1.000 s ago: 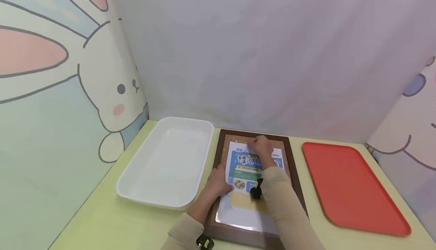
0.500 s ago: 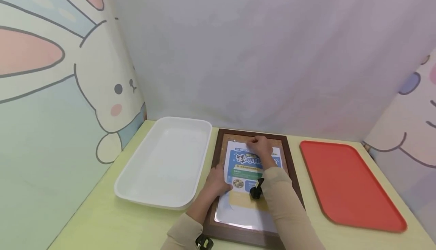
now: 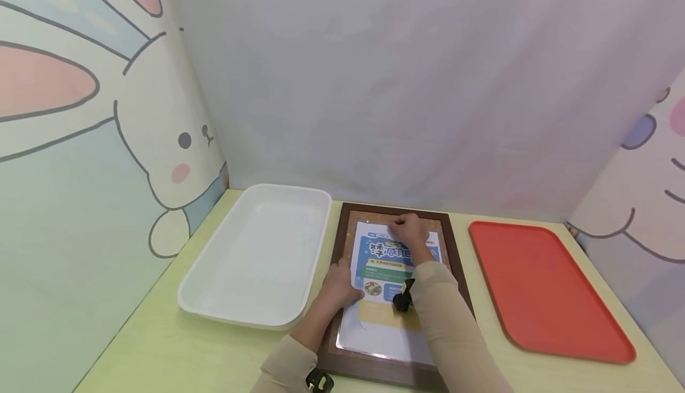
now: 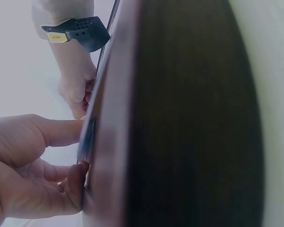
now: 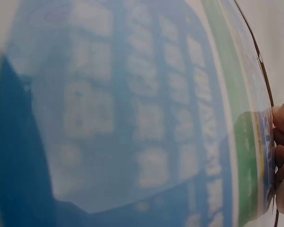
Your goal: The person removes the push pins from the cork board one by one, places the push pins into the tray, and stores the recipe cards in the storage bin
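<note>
Our view shifts slightly rightward; our left hand [image 3: 339,286] spreads against a glossy rectangular blue-and-white poster [image 3: 377,307]; our right hand's [image 3: 411,232] hold we cannot tell.

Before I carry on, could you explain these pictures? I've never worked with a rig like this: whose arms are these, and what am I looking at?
There is no robot: these are a person's bare hands. The large view comes from a head camera looking forward and down; the other two come from cameras on the wrists, probably the black devices.

On the pale yellow table sit a white plastic tray on the left, a dark-framed corkboard in the middle and a red tray on the right. A glossy printed poster lies on the corkboard.

The left hand touches the poster's left edge. The right hand is at its top edge; whether it pinches anything small there, I cannot tell.
</note>
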A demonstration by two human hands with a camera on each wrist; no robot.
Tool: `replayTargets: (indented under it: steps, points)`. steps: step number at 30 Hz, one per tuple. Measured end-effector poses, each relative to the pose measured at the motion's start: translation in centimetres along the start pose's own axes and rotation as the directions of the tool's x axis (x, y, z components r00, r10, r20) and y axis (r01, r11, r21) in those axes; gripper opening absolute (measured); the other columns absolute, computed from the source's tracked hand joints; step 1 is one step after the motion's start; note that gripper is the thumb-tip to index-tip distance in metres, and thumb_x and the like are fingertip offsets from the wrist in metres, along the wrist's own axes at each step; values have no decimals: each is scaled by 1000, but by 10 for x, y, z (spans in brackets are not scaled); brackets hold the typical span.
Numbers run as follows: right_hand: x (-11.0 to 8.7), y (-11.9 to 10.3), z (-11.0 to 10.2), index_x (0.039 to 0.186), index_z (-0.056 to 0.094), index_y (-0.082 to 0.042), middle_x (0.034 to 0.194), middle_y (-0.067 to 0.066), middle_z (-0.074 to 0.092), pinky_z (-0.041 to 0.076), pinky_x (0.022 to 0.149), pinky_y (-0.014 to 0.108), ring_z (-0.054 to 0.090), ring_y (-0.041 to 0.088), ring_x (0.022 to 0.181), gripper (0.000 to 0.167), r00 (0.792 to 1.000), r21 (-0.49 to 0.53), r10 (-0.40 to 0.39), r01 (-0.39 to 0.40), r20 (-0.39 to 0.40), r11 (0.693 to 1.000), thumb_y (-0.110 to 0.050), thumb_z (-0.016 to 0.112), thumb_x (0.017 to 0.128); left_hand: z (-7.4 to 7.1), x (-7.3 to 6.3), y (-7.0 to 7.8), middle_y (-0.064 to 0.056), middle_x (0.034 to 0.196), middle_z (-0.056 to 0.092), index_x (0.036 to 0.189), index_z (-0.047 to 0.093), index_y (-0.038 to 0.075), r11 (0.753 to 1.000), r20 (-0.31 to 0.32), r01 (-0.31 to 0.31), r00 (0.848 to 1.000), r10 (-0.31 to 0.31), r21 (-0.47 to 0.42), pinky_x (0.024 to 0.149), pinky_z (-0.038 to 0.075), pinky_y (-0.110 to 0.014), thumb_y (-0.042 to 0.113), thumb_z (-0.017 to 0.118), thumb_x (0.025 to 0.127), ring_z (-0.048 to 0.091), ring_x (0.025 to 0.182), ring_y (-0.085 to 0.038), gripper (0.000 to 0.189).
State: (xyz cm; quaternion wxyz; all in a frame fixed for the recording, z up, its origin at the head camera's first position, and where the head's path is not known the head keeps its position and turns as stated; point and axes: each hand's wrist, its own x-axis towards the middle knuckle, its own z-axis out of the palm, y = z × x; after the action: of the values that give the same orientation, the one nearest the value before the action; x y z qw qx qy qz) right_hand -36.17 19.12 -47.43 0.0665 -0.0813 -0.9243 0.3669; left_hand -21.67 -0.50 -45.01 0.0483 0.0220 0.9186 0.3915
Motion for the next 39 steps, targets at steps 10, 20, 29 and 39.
replayTargets:
  steps: [10, 20, 29, 39]
  points:
    - [2, 10, -5, 87, 71, -8, 83, 6, 63, 41, 66, 34, 54, 23, 74, 19, 999, 124, -5, -1, 51, 992, -26, 66, 85, 1, 0, -1, -19, 96, 52, 124, 44, -10, 1000, 2, 2, 1000, -2, -7, 77, 48, -45, 3, 83, 58, 53, 87, -32, 78]
    - [-13, 12, -21, 94, 68, -7, 92, 9, 62, 44, 68, 30, 54, 24, 81, 15, 1000, 221, -15, 12, 12, 975, -20, 65, 87, 4, 1, 1, -19, 98, 53, 123, 46, -9, 1000, -1, -17, 1000, 17, 1, 80, 46, -45, 3, 84, 59, 52, 89, -31, 76]
    - [-17, 19, -32, 96, 69, -5, 94, 11, 63, 45, 72, 35, 55, 26, 84, 16, 999, 215, -31, 34, -18, 976, -17, 66, 86, 3, 1, 0, -18, 95, 51, 123, 45, -10, 1000, 0, -5, 1000, 5, 20, 78, 47, -44, 3, 83, 60, 52, 85, -30, 74]
    - [-26, 28, -64, 102, 66, 1, 92, 12, 62, 46, 60, 30, 55, 25, 80, 19, 1000, 232, -20, 19, 3, 972, -11, 64, 87, 5, 3, 2, -20, 98, 52, 124, 44, -11, 1000, 12, -8, 1000, 8, 20, 80, 47, -44, 4, 83, 61, 53, 87, -31, 76]
